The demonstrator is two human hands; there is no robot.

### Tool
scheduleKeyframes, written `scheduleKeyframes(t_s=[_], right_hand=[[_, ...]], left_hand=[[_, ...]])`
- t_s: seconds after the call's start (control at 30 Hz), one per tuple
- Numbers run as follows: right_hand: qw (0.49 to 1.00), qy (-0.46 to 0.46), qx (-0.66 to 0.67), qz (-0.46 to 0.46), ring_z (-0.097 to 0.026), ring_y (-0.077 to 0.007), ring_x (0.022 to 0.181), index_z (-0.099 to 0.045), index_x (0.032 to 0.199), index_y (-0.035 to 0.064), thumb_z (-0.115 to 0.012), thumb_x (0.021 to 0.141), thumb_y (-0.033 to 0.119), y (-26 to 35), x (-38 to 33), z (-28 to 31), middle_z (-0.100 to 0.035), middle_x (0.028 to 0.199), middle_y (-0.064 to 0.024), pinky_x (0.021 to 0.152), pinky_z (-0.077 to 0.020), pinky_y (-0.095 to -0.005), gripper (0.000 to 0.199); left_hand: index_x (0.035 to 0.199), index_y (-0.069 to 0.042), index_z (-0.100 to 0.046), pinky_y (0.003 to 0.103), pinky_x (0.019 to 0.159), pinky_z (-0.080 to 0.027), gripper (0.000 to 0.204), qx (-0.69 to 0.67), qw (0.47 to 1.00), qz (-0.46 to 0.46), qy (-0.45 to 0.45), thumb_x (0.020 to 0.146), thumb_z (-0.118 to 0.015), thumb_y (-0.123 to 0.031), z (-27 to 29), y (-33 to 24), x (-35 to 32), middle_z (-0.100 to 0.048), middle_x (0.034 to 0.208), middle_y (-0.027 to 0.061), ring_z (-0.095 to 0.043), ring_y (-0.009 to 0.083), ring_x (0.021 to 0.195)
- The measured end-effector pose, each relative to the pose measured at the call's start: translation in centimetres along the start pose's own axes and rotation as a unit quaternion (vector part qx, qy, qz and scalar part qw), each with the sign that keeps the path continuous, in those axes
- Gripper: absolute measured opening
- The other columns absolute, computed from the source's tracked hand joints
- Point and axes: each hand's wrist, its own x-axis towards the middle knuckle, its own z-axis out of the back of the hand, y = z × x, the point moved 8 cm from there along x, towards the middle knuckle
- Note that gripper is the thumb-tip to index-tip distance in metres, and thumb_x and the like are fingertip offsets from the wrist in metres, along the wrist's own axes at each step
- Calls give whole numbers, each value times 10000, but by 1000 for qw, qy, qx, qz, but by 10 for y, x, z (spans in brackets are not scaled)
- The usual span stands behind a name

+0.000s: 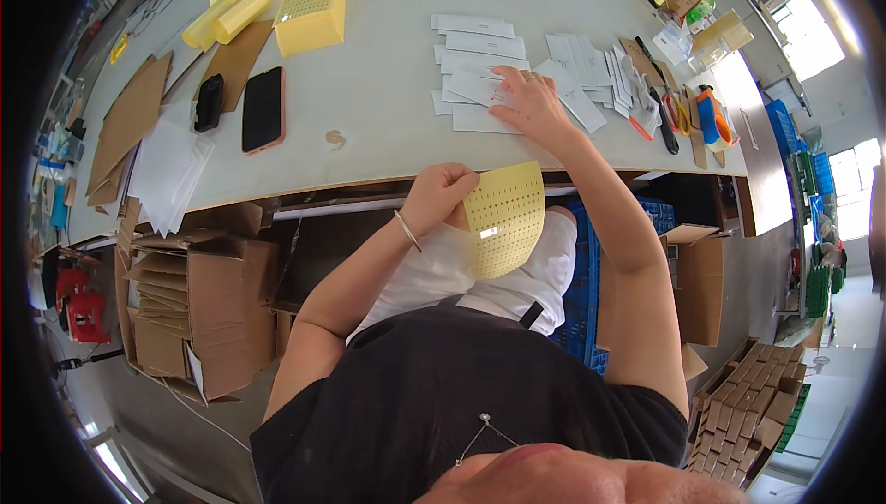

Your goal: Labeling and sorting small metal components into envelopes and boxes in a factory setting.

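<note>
My left hand (441,198) pinches the left edge of a yellow sheet (506,222) printed with rows of small dark marks. The sheet curves slightly and hangs over my lap, just in front of the table edge. My right hand (532,107) reaches over the table onto white printed slips (480,89), which lie in an overlapping column. Its fingers are spread, with the tips on one of the upper slips. Further white slips (574,63) lie fanned out to the right of that hand.
A phone (264,111) and a black object (209,102) lie left on the table (388,70), near cardboard pieces (129,126) and clear plastic bags (173,167). Yellow sheets (314,15) are stacked behind. Scissors (681,116) and an orange-blue tape dispenser (713,121) sit right. An open carton (221,301) stands below left.
</note>
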Motion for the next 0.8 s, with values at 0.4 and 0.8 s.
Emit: scheduleKeyframes(t_s=[0.4, 0.8], right_hand=[[984, -132, -74, -99, -566, -261, 983, -589, 1126, 130, -700, 719, 233, -63, -47, 58, -615, 1016, -99, 909, -376, -416, 434], [967, -37, 13, 253, -541, -198, 869, -667, 822, 132, -725, 696, 161, 92, -88, 34, -613, 853, 24, 900, -373, -391, 142]], left_hand=[[895, 27, -636, 198, 462, -475, 259, 28, 999, -47, -2, 907, -546, -216, -6, -8, -2, -618, 681, 26, -572, 64, 508], [884, 20, -642, 182, 461, -423, 252, 46, 998, -32, -14, 917, -536, -206, -11, -16, -4, -601, 653, 3, -535, 42, 492]])
